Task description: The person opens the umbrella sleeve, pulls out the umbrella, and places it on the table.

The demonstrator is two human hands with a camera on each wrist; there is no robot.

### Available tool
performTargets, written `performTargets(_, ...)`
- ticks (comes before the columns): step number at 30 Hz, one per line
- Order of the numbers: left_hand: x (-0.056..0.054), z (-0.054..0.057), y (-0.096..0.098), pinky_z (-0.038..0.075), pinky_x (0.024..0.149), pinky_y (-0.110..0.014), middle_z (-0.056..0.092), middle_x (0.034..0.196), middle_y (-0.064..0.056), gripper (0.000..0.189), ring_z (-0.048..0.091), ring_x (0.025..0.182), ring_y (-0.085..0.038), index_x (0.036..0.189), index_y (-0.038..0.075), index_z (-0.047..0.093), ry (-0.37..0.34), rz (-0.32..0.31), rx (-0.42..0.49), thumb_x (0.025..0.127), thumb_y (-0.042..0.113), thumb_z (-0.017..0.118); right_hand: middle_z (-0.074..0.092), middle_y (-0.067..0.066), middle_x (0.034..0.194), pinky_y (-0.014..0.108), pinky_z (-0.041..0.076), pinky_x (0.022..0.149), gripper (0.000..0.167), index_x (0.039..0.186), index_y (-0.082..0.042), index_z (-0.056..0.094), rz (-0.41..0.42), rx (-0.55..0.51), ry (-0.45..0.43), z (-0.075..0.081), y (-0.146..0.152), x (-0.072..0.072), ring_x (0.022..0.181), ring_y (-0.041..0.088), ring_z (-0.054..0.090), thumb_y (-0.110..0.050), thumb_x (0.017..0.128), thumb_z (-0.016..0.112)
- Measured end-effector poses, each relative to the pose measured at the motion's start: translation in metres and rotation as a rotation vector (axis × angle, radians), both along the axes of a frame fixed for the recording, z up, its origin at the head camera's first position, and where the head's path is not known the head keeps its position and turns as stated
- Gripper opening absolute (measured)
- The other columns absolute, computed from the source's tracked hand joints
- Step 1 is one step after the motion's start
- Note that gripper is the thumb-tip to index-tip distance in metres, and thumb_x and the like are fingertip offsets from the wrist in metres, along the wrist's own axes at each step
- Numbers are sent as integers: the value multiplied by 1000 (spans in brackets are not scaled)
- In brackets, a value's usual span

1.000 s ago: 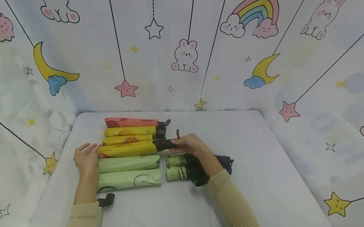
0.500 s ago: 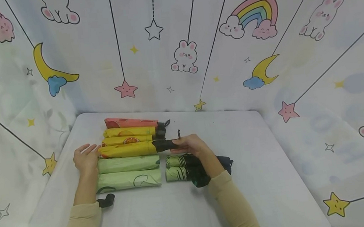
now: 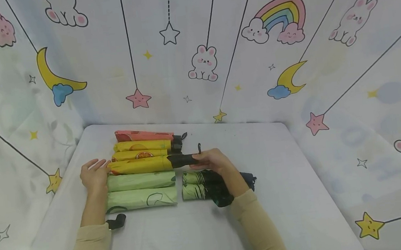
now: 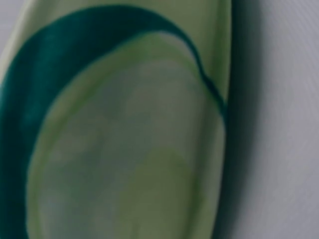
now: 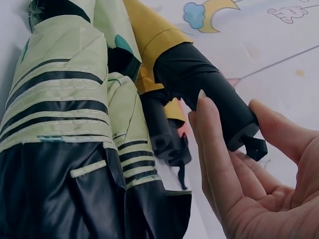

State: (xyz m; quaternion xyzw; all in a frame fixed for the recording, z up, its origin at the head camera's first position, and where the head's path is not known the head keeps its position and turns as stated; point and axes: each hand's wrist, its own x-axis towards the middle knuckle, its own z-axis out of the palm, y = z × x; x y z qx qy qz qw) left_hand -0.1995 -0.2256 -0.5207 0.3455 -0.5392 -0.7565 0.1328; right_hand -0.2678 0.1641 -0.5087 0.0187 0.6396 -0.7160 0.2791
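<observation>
A folded yellow umbrella [image 3: 140, 165] lies crosswise in the head view, its black handle [image 3: 184, 160] to the right. My right hand [image 3: 211, 159] pinches the handle's end between thumb and fingers; the right wrist view shows the thumb [image 5: 279, 124] at the end with its black strap loop. At the umbrella's left end, my left hand [image 3: 95, 176] touches it with fingers fairly straight. Nearer me are two light green sleeves [image 3: 142, 198], one filling the left wrist view. Two green-and-black folded umbrellas [image 5: 55, 114] lie right of them, partly under my right forearm.
Beyond the held umbrella are two more yellow umbrellas [image 3: 140, 145] and a red one [image 3: 143, 135], side by side. A black device [image 3: 117, 221] sits at my left cuff. The white table [image 3: 296, 196] meets patterned cloth walls at the back and sides.
My right hand and the yellow umbrella's handle have shifted very slightly to the right. The left hand and the other umbrellas stay in place.
</observation>
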Motion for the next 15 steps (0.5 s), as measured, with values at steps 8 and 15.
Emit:
performTargets(8, 1, -1, 0, 58, 87, -18, 53, 149, -23, 61, 66, 125, -22, 150, 5, 42, -29, -19, -43, 95, -15, 59, 75, 23, 104, 46, 62, 91, 27, 116, 15, 69, 5, 5, -2, 1, 5, 2, 87, 31, 79, -2, 95, 75)
performTargets(15, 0, -2, -1, 57, 96, -23, 53, 149, -22, 59, 64, 128, -25, 148, 6, 43, -27, -10, -13, 96, -15, 59, 76, 22, 98, 50, 60, 93, 21, 112, 15, 70, 3, -10, 19, 3, 8, 4, 86, 32, 78, 1, 96, 71)
